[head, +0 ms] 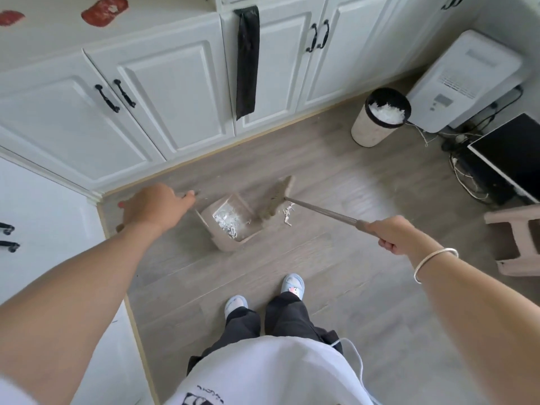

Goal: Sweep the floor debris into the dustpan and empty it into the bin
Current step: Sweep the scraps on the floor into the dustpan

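Right hand (393, 235) clamps broom (276, 200); left hand (155, 207) grips dustpan (226, 222) handle. Scraps (287, 213) lie beside the pan mouth. Risk: fast stroke flicks them past; bin (380, 118) well apart.

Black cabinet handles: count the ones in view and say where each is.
7 at least partly visible: two on the left doors, two on the middle doors, one at the top right edge, two at the far left edge. More may lie outside the frame.
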Available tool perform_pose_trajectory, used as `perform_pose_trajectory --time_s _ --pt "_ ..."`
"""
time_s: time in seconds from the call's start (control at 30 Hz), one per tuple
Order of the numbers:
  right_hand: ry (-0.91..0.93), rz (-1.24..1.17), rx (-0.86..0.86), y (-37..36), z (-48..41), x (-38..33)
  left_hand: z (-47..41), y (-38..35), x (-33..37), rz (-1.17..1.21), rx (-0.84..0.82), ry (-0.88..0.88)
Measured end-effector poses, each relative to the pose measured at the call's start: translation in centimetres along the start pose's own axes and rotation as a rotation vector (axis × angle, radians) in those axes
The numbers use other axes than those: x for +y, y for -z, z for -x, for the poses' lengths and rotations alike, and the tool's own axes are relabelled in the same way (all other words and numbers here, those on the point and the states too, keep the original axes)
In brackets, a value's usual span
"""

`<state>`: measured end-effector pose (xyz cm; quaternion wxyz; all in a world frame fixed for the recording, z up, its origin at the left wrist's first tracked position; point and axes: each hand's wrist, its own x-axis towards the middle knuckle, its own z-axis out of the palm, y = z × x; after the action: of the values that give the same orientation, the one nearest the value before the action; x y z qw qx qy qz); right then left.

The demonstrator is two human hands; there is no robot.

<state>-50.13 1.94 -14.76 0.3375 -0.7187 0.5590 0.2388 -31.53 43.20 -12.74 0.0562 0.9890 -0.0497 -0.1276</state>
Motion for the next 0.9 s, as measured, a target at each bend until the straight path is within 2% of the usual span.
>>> perform_pose_trajectory --time_s 0.1,0.2,0.27,0.47,0.53,0.67,0.73,0.83,0.9 --pt "0.038 0.191 0.112 1.2 1.5 -0.4 0.1 -0.2 0.6 -0.035 -0.034 -0.088" --pt "0.108 0.419 0.323 0.9 2.6 -0.9 0.3 -0.5 1.5 -0.091 -0.081 -0.152" --pt "0.161 0.537 0.396 0.2 3.1 -1.3 0.5 -1.1 2.3 -0.097 -0.107 -0.17" --pt "0.203 0.636 0.194 -3.2 2.0 -1.4 0.6 -3.6 4.0 -0.049 -0.111 -0.125" --pt "0.169 0.571 0.1 -4.5 1.5 -1.2 0.4 -3.9 4.6 -0.039 -0.1 -0.108" --pt "-0.031 0.332 -0.135 -6.5 0.0 -1.6 -0.6 -4.1 6.3 -0.051 -0.09 -0.114" --pt "-0.011 0.314 -0.122 -7.2 0.0 -1.9 -0.9 -4.0 7.2 -0.032 -0.091 -0.111" --pt "0.136 0.431 -0.026 -7.4 -0.4 -2.1 -1.5 -4.0 8.5 -0.006 -0.104 -0.105" --pt "0.18 0.48 -0.044 -6.7 -0.2 -2.3 -1.7 -3.9 9.0 0.005 -0.097 -0.102"
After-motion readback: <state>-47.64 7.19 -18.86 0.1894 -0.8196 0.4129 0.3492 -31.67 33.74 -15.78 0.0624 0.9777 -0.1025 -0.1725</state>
